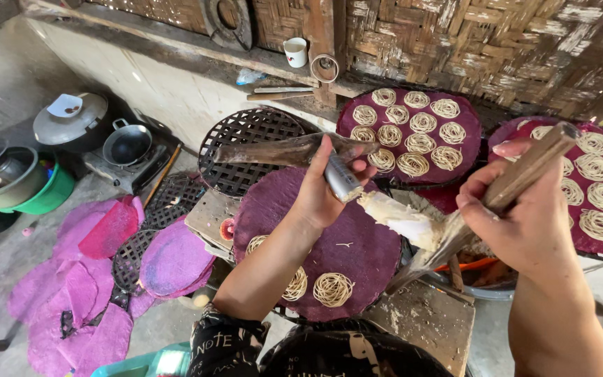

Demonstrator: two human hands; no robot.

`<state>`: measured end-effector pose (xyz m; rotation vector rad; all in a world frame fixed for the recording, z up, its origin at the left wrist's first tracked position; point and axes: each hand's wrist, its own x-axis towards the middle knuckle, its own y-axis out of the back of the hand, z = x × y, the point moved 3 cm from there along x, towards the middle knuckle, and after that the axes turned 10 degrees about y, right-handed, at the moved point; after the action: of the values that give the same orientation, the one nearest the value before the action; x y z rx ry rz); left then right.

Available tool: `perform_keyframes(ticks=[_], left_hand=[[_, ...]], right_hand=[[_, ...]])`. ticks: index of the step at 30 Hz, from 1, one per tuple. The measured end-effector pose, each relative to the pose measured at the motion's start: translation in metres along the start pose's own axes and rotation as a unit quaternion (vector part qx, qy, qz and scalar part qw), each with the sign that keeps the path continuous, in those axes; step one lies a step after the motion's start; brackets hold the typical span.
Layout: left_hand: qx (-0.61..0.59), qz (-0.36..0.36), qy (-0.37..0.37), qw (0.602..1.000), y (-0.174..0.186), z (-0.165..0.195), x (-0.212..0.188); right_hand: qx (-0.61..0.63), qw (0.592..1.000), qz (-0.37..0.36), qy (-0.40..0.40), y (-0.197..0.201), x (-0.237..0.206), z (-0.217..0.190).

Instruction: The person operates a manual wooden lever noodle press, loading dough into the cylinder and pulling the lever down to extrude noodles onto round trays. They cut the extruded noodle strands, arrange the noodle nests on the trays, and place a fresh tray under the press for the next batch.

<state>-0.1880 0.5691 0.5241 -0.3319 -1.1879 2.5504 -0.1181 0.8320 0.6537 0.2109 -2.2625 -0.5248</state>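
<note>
Purple round mat (pixel 357 244) carries pale beige noodle coils (pixel 333 288). Metal press tube (pixel 342 178) is silver, dough (pixel 399 220) creamy white, wooden stick (pixel 532 164) brown, basin (pixel 54 195) green, woven wall (pixel 455 42) tan.

No packages, labels, signs or screens in view

The head view shows none of these: nothing boxed, bagged or wrapped, no sticker or tag on any surface, no sign on the woven wall, and no display of any kind.
</note>
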Motion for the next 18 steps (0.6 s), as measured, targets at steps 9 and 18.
perform_keyframes(ticks=[9,18], left_hand=[[-0.041,-0.036,0.015,0.998,0.003,0.001,0.000],[0.061,-0.198,-0.051,0.977,0.007,0.005,0.005]], right_hand=[[0.031,0.998,0.053,0.025,0.021,-0.015,0.037],[0.290,0.888,0.352,-0.054,0.078,-0.103,0.167]])
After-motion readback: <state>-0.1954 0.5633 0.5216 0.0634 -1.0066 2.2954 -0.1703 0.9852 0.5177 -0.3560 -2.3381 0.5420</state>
